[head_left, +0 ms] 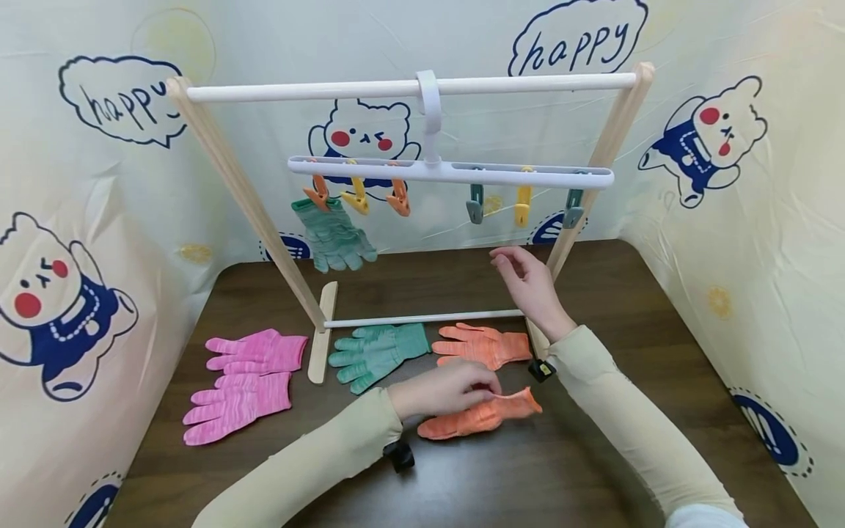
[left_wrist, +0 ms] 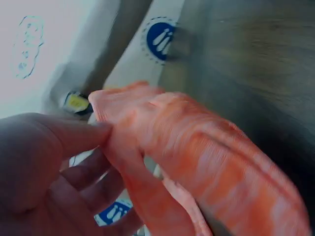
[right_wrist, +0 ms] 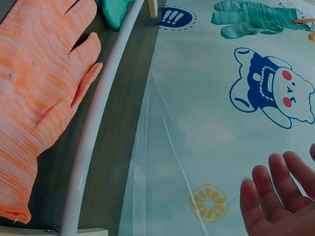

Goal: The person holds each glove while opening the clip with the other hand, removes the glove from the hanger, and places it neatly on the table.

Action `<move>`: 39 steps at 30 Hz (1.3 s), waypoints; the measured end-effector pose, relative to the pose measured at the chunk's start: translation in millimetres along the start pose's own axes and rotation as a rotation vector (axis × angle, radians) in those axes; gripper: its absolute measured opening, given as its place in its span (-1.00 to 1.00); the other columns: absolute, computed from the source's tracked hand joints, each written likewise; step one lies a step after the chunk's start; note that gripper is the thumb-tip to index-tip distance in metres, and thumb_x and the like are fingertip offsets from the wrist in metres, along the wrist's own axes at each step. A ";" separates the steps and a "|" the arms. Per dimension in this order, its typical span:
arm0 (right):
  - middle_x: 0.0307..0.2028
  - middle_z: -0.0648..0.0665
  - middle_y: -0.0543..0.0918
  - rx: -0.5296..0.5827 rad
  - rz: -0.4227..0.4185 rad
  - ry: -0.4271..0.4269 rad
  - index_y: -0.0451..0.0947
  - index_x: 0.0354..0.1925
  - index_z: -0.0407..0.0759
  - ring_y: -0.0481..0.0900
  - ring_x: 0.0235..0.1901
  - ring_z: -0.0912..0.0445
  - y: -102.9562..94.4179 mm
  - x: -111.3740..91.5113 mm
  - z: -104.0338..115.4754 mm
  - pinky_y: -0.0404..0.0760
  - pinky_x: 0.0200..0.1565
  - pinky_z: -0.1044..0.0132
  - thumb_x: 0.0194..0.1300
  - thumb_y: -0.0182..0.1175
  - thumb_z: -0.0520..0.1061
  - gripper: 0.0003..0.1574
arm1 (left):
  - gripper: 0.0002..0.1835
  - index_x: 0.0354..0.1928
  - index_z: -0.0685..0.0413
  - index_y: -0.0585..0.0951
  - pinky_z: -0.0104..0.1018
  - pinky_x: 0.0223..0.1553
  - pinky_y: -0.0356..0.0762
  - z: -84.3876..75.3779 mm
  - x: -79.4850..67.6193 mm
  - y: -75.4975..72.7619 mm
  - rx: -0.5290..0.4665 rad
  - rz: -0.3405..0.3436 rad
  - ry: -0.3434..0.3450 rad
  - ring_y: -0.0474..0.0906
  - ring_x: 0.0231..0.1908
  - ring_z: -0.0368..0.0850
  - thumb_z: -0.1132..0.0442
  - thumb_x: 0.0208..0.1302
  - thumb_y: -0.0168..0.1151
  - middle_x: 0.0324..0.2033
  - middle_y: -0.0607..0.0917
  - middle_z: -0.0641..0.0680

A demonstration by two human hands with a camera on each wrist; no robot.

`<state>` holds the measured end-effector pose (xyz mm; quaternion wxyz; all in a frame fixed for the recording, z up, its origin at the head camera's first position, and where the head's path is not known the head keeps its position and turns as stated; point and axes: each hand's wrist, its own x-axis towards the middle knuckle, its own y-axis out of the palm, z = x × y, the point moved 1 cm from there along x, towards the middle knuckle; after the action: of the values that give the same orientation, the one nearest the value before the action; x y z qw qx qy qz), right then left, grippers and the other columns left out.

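My left hand point(head_left: 449, 389) pinches an orange knit glove point(head_left: 485, 416) near its cuff. In the left wrist view, thumb and fingers hold the edge of this glove point(left_wrist: 182, 142), which is raised and tilted. My right hand point(head_left: 528, 282) is in the air below the right half of the hanger and holds nothing. Its fingers point(right_wrist: 280, 182) are loosely bent in the right wrist view. Above it, a green clip point(head_left: 475, 204), a yellow clip point(head_left: 523, 205) and another green clip point(head_left: 573, 209) hang from the white hanger point(head_left: 455, 173).
A green glove point(head_left: 333, 233) hangs from the hanger's left clips. On the table lie two pink gloves point(head_left: 240, 403), a green glove point(head_left: 379, 353) and a second orange glove point(head_left: 482, 345). A wooden rack point(head_left: 244, 198) has a white top bar point(head_left: 297, 91) and a low bar point(head_left: 422, 318).
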<state>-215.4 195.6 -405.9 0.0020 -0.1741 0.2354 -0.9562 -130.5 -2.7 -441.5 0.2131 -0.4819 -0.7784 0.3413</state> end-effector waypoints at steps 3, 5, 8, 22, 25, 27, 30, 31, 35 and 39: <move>0.01 -0.26 0.71 0.006 0.009 0.013 0.61 0.17 -0.26 0.64 0.00 -0.05 -1.2 -0.5 1.2 0.57 0.05 0.13 0.64 0.04 -0.06 -0.62 | -0.82 -0.07 0.03 0.75 -0.56 -0.06 0.51 -0.6 7.0 8.3 0.041 0.035 -0.012 0.59 -0.17 -0.37 0.34 0.54 0.17 -0.18 0.74 -0.06; 0.02 -0.26 0.71 0.011 0.016 0.018 0.60 0.18 -0.25 0.63 0.00 -0.06 -1.8 -1.0 1.0 0.57 0.05 0.11 0.64 0.03 -0.05 -0.61 | -0.82 -0.07 -0.02 0.76 -0.56 -0.08 0.52 2.1 10.4 14.4 0.103 0.018 -0.026 0.61 -0.17 -0.38 0.31 0.54 0.18 -0.19 0.75 -0.10; 0.03 -0.26 0.70 0.013 0.025 0.022 0.60 0.18 -0.24 0.62 0.00 -0.05 -1.9 -1.7 -0.8 0.55 0.04 0.12 0.65 0.02 -0.03 -0.60 | -0.84 -0.07 -0.08 0.76 -0.51 -0.20 0.51 7.5 12.9 23.7 0.249 -0.047 -0.043 0.61 -0.24 -0.35 0.26 0.54 0.20 -0.24 0.73 -0.12; 0.05 -0.26 0.69 0.009 0.031 0.018 0.60 0.19 -0.24 0.63 0.05 -0.09 2.4 -1.8 -1.8 0.58 0.10 -0.02 0.65 0.02 -0.05 -0.61 | -0.89 -0.18 -0.20 0.77 -0.36 -0.33 0.29 12.7 -0.8 36.7 0.578 -0.120 -0.077 0.58 -0.29 -0.18 0.13 0.50 0.28 -0.30 0.68 -0.12; 0.05 -0.25 0.69 0.013 0.038 0.017 0.60 0.18 -0.24 0.63 0.04 -0.08 3.9 -1.5 -3.1 0.58 0.10 -0.06 0.64 0.03 -0.05 -0.62 | -0.88 -0.13 -0.22 0.78 -0.36 -0.31 0.34 13.3 -1.3 42.1 0.598 -0.063 -0.076 0.61 -0.24 -0.19 0.13 0.50 0.27 -0.24 0.71 -0.14; 0.05 -0.24 0.70 0.013 0.038 0.013 0.61 0.17 -0.23 0.63 0.03 -0.07 4.7 -1.4 -3.7 0.59 0.10 -0.06 0.64 0.04 -0.06 -0.63 | -0.86 -0.07 -0.25 0.78 -0.32 -0.22 0.45 13.1 -1.0 46.4 0.611 -0.033 -0.062 0.63 -0.15 -0.20 0.10 0.51 0.26 -0.18 0.74 -0.16; 0.06 -0.23 0.69 0.013 0.039 0.010 0.62 0.16 -0.22 0.62 0.02 -0.07 5.5 -1.5 -3.0 0.60 0.09 -0.06 0.63 0.06 -0.07 -0.65 | -0.82 -0.01 -0.26 0.78 -0.24 -0.05 0.55 11.9 -0.2 52.0 0.605 -0.003 -0.020 0.65 -0.05 -0.21 0.07 0.53 0.23 -0.11 0.75 -0.17; 0.06 -0.24 0.69 0.014 0.039 0.009 0.62 0.15 -0.23 0.62 0.01 -0.07 5.8 -1.6 -2.7 0.59 0.09 -0.06 0.63 0.06 -0.07 -0.65 | -0.82 0.01 -0.26 0.77 -0.23 0.00 0.56 11.3 0.2 53.4 0.599 0.003 -0.004 0.65 -0.02 -0.21 0.06 0.54 0.23 -0.09 0.75 -0.17; 0.07 -0.23 0.69 0.012 0.046 0.014 0.63 0.15 -0.23 0.61 0.00 -0.06 7.2 -2.1 -1.0 0.59 0.07 -0.04 0.62 0.07 -0.08 -0.66 | -0.80 0.05 -0.24 0.76 -0.23 0.07 0.56 8.1 1.3 56.0 0.600 0.010 0.038 0.64 0.05 -0.21 0.06 0.53 0.23 -0.03 0.76 -0.17; 0.09 -0.22 0.68 0.014 0.061 0.020 0.62 0.16 -0.24 0.62 0.04 -0.06 9.8 -2.0 0.2 0.60 0.11 -0.01 0.62 0.07 -0.08 -0.65 | -0.79 0.08 -0.25 0.75 -0.24 0.05 0.54 5.9 2.1 55.8 0.613 0.003 0.042 0.64 0.06 -0.21 0.06 0.53 0.23 -0.02 0.76 -0.18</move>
<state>-214.2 186.9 -410.8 0.0300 -0.1572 0.2338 -0.9590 -101.5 14.1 -486.6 0.3641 -0.4031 -0.6339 0.5506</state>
